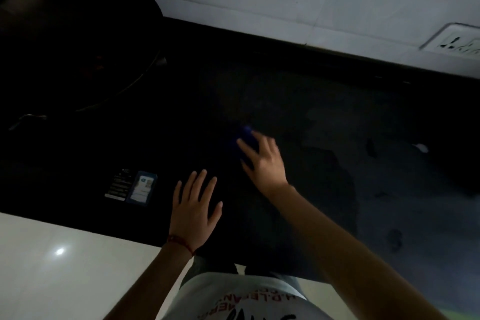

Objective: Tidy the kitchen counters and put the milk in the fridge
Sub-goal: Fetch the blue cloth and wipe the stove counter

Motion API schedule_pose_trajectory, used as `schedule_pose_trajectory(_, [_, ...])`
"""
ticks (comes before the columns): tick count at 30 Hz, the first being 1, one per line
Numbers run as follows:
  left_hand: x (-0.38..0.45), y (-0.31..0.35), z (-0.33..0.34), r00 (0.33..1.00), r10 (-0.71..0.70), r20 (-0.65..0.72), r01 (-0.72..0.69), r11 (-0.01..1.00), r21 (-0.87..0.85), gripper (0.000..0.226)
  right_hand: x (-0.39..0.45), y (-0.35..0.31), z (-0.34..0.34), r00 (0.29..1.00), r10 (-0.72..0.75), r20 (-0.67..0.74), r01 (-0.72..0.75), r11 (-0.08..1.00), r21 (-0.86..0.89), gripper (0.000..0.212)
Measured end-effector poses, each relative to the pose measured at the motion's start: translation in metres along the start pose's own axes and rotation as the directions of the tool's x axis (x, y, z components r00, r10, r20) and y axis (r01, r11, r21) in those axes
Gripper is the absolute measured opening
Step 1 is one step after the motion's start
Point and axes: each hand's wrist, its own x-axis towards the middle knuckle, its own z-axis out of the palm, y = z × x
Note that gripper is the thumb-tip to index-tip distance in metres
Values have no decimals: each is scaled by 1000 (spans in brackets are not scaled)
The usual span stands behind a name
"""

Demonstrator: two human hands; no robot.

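The scene is very dark. My left hand [194, 205] lies flat with spread fingers on the black counter [298, 91] near its front edge. My right hand [262, 161] reaches further in, blurred, with its fingers over a small blue object [246, 135] on the counter. I cannot tell whether the fingers grip it or only touch it. No milk is in view.
A large dark round pan [78, 41] fills the back left of the counter. Two small cards or packets [131, 187] lie left of my left hand. A white scrap [420, 147] lies at right. The tiled wall holds a socket plate [452, 40]. Wet patches mark the counter's right side.
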Motion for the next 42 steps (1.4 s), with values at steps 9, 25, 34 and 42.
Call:
schedule_pose_trajectory(9, [-2, 7, -2, 999, -45, -14, 44, 996, -75, 63, -27, 104, -53, 891, 436, -127, -443, 896, -34, 45])
schedule_pose_trajectory(25, [-14, 164, 25, 998, 55, 40, -49, 990, -133, 54, -125, 172, -98, 970, 242, -17, -242, 970, 33, 63])
schedule_pose_trajectory(34, [-4, 202, 12, 994, -60, -95, 45, 987, -151, 57, -164, 279, -142, 883, 429, -193, -439, 899, -9, 51])
schedule_pose_trajectory(42, [48, 300, 19, 972, 234, -24, -236, 967, -97, 45, -108, 311, -155, 685, 709, -168, -710, 701, 62, 53])
